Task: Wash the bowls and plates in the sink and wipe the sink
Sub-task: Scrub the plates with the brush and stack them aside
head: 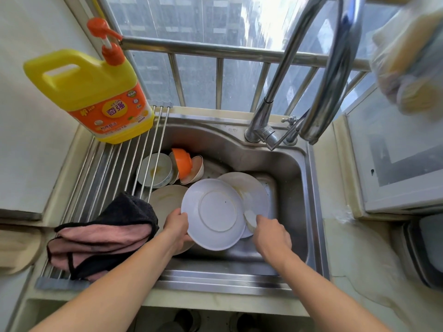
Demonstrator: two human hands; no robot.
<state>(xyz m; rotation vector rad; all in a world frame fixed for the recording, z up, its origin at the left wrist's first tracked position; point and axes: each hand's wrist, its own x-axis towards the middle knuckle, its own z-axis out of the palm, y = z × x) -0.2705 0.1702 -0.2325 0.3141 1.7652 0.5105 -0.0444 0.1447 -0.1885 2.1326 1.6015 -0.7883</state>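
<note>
To your left a yellow detergent jug with an orange pump stood on the roll-up wire rack. Nearer you, a folded pink and black cloth lay on that same rack. Behind it all ran a metal window railing, and a blurred plastic-wrapped bundle hung at upper right.
</note>
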